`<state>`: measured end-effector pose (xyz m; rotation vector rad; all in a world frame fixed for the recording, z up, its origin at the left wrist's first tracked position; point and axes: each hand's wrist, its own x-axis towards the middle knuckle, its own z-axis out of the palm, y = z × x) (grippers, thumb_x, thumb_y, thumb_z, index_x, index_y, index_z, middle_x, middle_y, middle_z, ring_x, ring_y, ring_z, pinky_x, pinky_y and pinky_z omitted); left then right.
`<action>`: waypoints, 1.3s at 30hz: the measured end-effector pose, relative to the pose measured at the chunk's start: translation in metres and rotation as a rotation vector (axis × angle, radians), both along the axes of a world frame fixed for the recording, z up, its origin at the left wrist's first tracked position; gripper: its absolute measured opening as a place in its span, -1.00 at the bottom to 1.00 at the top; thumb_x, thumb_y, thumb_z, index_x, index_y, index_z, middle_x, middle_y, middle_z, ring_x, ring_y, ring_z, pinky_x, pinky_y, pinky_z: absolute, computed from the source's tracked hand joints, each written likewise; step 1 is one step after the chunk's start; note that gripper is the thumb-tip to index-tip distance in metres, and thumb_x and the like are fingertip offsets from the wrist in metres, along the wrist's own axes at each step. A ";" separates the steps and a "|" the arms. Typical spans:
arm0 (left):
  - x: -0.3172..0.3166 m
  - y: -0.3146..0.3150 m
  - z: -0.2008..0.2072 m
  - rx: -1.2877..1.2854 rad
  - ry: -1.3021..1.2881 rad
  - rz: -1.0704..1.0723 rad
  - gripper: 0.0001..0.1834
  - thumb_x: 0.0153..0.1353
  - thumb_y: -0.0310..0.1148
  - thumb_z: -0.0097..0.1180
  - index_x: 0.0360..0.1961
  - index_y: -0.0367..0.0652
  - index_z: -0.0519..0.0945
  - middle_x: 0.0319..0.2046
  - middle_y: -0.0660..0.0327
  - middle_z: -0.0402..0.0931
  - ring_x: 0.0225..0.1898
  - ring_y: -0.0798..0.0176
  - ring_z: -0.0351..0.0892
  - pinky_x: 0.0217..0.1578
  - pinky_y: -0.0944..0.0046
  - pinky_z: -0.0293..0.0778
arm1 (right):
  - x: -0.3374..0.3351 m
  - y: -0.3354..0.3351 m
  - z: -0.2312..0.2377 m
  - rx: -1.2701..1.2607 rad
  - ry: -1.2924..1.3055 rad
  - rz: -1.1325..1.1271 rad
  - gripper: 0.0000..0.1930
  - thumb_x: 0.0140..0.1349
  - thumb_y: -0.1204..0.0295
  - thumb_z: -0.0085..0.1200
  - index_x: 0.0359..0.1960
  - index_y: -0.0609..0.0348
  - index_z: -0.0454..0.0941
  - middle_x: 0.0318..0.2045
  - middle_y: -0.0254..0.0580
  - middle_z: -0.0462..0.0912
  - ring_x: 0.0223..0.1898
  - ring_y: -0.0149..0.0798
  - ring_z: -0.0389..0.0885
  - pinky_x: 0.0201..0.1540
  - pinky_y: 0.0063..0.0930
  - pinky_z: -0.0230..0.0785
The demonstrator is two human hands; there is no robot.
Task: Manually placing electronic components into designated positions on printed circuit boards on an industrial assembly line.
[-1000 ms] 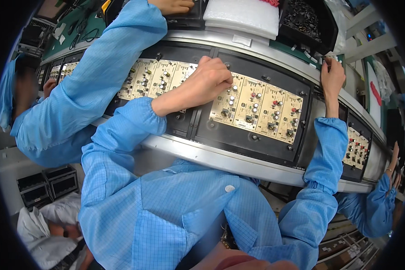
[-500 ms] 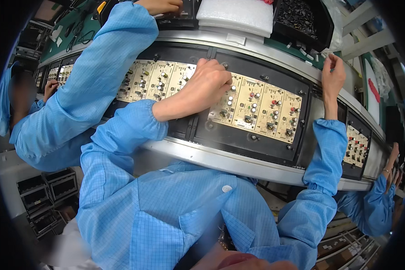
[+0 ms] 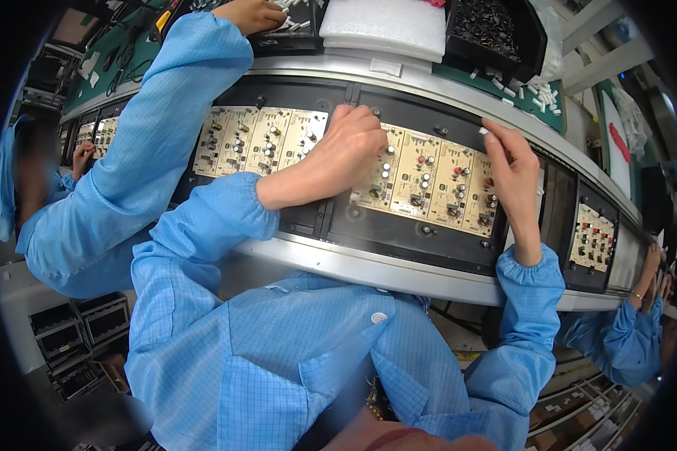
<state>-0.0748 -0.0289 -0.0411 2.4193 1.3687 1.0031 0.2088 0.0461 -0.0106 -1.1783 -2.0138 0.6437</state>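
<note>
Tan circuit boards with capacitors and other small parts sit in a black frame before me. Over the left end of these boards my left hand is closed, its fingertips curled down and hidden from sight. My right hand is above the frame's right end, pinching a small white block between thumb and fingertip. In a second frame to the left lie more tan boards, partly behind my left wrist.
White blocks lie loose on a green mat at the far right. Beyond the rail stand white foam and a black bin of dark parts. A co-worker's sleeve crosses on the left, the hand at another bin.
My right hand has come left and nearer from the white blocks, carrying one over the frame. My left hand stays nearly in place. The right-hand frame has shifted slightly left.
</note>
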 end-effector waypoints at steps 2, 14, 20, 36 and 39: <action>-0.006 0.007 0.001 -0.018 -0.023 -0.069 -0.95 -0.01 -0.62 0.20 -0.48 -0.29 0.66 -0.45 0.14 0.50 -0.22 0.09 0.47 -0.02 0.13 0.29 | -0.004 -0.001 -0.001 -0.084 -0.009 -0.016 -0.73 0.37 0.45 0.18 0.06 0.24 0.67 -0.28 -0.33 0.68 -0.25 -0.52 0.55 -0.15 -0.59 0.42; -0.008 -0.005 0.009 -0.062 0.151 -0.129 -0.62 0.02 -0.71 0.13 -0.13 -0.20 0.74 -0.04 0.06 0.53 0.13 0.02 0.39 0.10 0.10 0.24 | -0.005 0.002 -0.016 -0.019 0.050 0.083 -0.86 0.23 0.54 0.27 -0.19 0.25 0.73 -0.26 -0.25 0.74 -0.23 -0.36 0.68 -0.17 -0.47 0.51; -0.011 -0.004 0.013 -0.116 0.048 -0.093 -0.53 0.15 -0.67 0.08 0.12 -0.23 0.60 0.02 0.05 0.51 0.15 0.02 0.39 0.15 0.05 0.21 | 0.003 0.003 -0.021 0.314 -0.273 0.115 -0.87 0.10 0.47 0.34 -0.29 0.11 0.76 -0.37 -0.31 0.61 -0.24 -0.22 0.58 -0.18 -0.31 0.25; -0.036 -0.046 0.020 -0.110 -0.009 -0.007 -0.66 0.11 -0.62 0.25 -0.05 -0.18 0.65 0.06 0.12 0.51 0.19 -0.07 0.39 0.24 -0.03 0.24 | 0.008 0.011 -0.018 0.385 -0.406 0.239 -0.90 0.09 0.50 0.32 -0.34 0.18 0.72 -0.35 -0.28 0.55 -0.20 -0.18 0.53 -0.07 -0.29 0.23; -0.043 -0.051 0.017 -0.130 -0.008 0.004 -0.65 0.12 -0.63 0.24 -0.04 -0.17 0.66 0.05 0.12 0.51 0.18 -0.07 0.40 0.23 -0.03 0.25 | 0.003 0.017 -0.012 0.374 -0.483 0.346 -0.93 0.07 0.53 0.31 -0.39 0.19 0.70 -0.35 -0.26 0.56 -0.19 -0.15 0.53 -0.06 -0.27 0.25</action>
